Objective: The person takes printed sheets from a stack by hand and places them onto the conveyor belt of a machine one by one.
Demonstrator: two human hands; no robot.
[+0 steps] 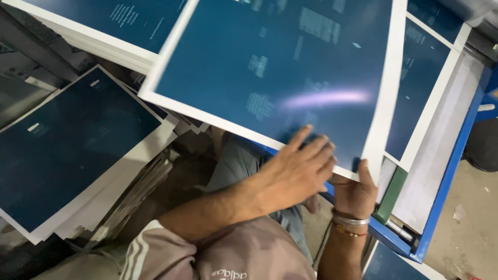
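A large dark blue printed sheet [280, 67] with a white border is held tilted in front of me. My left hand [293, 173] lies over its near edge, fingers spread flat on the blue face and the thumb hidden below. At the sheet's near right corner my right hand [355, 194] pinches it, thumb on the white border and fingers underneath. That wrist wears a metal bangle [350, 221].
A pile of the same blue sheets [72, 150] lies fanned out at the left, with another pile [104, 21] at the top left. More sheets [420, 78] rest on a blue-framed table [451, 161] at the right. Beyond it is bare concrete floor [467, 223].
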